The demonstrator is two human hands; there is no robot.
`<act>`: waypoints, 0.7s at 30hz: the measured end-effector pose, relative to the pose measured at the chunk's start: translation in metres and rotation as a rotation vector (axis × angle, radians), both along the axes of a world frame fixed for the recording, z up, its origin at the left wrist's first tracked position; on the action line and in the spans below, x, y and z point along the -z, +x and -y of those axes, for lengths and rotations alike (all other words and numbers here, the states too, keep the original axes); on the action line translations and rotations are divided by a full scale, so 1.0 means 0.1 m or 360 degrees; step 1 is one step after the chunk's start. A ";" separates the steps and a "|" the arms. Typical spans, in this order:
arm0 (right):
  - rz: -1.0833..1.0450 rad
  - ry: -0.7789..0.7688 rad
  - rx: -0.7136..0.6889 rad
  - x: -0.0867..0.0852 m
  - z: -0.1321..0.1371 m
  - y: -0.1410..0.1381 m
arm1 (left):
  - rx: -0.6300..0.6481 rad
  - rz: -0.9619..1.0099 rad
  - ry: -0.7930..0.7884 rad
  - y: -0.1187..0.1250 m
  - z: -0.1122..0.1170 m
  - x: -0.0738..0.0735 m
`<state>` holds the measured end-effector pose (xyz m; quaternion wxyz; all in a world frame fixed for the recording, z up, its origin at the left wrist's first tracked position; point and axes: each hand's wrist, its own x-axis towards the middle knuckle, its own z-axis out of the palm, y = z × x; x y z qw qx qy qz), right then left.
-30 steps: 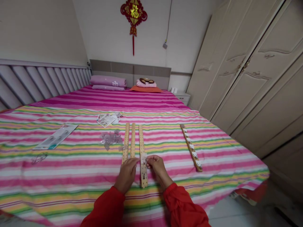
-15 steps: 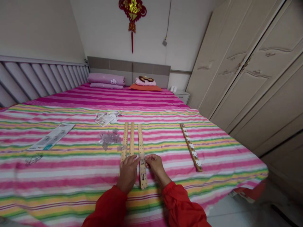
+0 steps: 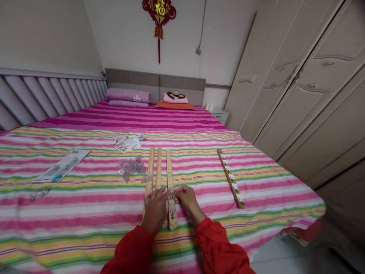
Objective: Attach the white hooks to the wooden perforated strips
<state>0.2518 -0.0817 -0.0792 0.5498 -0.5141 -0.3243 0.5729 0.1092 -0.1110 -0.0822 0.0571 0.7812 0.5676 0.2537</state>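
A narrow wooden strip with rows of small holes [image 3: 170, 171] lies lengthwise in front of me, with small shiny pieces [image 3: 172, 215] on its near end. My left hand [image 3: 155, 209] rests over the near parts of two similar strips [image 3: 149, 167], its thumb stretched away from the fingers to touch the left edge of the first strip. At that strip's right edge, my right hand [image 3: 186, 198] is closed in a pinch beside a small shiny piece. What sits between its fingertips is too small to make out.
Left of the strips lies a pile of small clear packets [image 3: 131, 168], with white cards [image 3: 129, 143] behind. Farther left are a flat blister card [image 3: 64, 165] and a wire loop [image 3: 40, 193]. A darker strip carrying white pieces [image 3: 230, 177] lies to the right on the striped bedspread [image 3: 199, 167].
Both hands stay at the same spot on the strip, with only slight finger movement. The view has shifted very slightly.
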 end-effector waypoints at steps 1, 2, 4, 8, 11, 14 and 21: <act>0.0006 -0.0007 -0.0007 0.00 0.00 0.00 | -0.0005 -0.0007 -0.0011 0.00 0.00 -0.01; 0.0013 -0.0014 -0.0013 -0.01 -0.01 0.00 | -0.0008 -0.0020 -0.0027 0.01 0.01 -0.02; 0.0025 -0.0028 -0.0022 -0.01 -0.02 0.00 | -0.0022 -0.0058 -0.0066 0.02 0.02 -0.05; 0.0049 -0.0046 -0.0029 0.01 -0.03 0.00 | -0.0087 -0.0130 -0.0108 0.05 0.04 -0.11; 0.0073 -0.0048 -0.0033 0.03 -0.04 0.00 | -0.0098 -0.0156 -0.0131 0.06 0.05 -0.14; 0.0095 -0.0046 -0.0038 0.06 -0.05 0.00 | -0.0101 -0.0147 -0.0152 0.06 0.04 -0.14; 0.0147 0.0060 -0.0055 0.13 -0.04 0.02 | -0.0122 -0.0104 -0.0137 0.06 -0.01 -0.18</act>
